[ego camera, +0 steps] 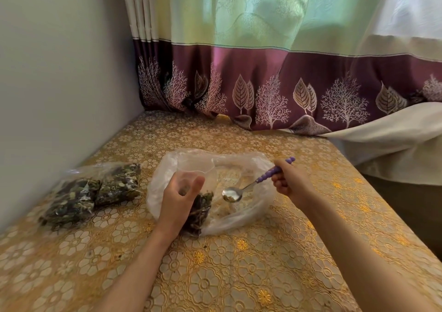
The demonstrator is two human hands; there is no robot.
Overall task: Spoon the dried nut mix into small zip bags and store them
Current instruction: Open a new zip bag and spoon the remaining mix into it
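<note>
Your right hand (288, 180) pinches the purple-handled metal spoon (241, 190) over the large clear plastic bag (241, 168); your left hand (179, 192) grips a small zip bag (199, 212). Two filled bags (95, 189) lie left on the table (239, 264).

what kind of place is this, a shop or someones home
Most likely a home, not a shop: a patterned curtain hangs in the corner, a floral yellow cloth covers the table, and white bedding lies at the right.
</note>
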